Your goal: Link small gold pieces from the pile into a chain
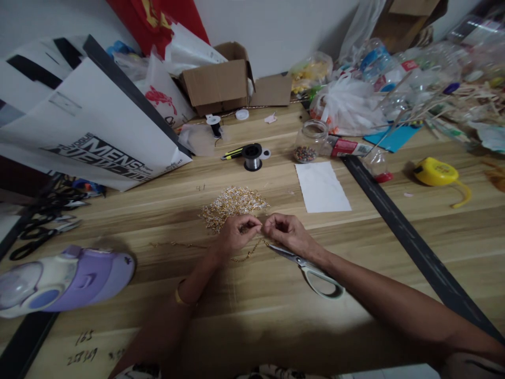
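Pinching in the head view: the left hand [241,231] grips what looks like a tiny gold piece [261,225]; the right hand [287,232] presses fingertips together, contents unclear. Gold chain [249,256] lies just below on the surface [268,316], seemingly part-done; the gold-and-silver heap [236,201] suggests plenty left.

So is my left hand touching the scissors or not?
Apart. The head view shows tabletop and gold chain in the gap between the left hand and the tips of the scissors.
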A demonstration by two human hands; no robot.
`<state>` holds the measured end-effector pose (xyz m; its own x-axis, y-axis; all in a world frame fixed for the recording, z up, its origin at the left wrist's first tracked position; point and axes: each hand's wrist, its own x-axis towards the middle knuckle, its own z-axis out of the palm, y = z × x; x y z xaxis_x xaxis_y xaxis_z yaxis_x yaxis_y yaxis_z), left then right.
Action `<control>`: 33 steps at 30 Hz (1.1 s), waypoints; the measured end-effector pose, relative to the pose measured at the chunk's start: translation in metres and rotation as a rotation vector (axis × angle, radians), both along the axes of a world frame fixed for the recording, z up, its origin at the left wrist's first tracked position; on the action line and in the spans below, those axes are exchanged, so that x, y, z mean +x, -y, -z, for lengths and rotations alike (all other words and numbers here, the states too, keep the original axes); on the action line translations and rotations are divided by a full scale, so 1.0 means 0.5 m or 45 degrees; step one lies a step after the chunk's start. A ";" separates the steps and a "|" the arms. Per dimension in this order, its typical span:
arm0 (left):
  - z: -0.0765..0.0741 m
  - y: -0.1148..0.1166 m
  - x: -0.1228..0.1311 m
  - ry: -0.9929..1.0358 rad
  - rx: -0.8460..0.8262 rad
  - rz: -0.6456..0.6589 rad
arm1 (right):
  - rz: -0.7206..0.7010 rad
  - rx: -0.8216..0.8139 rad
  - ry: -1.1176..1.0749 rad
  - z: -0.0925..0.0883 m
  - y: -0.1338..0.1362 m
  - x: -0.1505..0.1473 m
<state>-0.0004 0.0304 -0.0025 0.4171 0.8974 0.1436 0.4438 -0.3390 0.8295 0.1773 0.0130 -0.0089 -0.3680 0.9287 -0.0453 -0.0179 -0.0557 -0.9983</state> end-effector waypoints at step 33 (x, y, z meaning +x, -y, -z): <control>-0.004 0.003 0.001 0.019 0.088 0.055 | 0.041 -0.021 -0.029 0.017 -0.001 -0.001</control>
<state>-0.0001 0.0288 -0.0004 0.4528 0.8662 0.2111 0.4153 -0.4145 0.8098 0.1770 0.0137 -0.0175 -0.3388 0.9394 -0.0524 -0.0423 -0.0709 -0.9966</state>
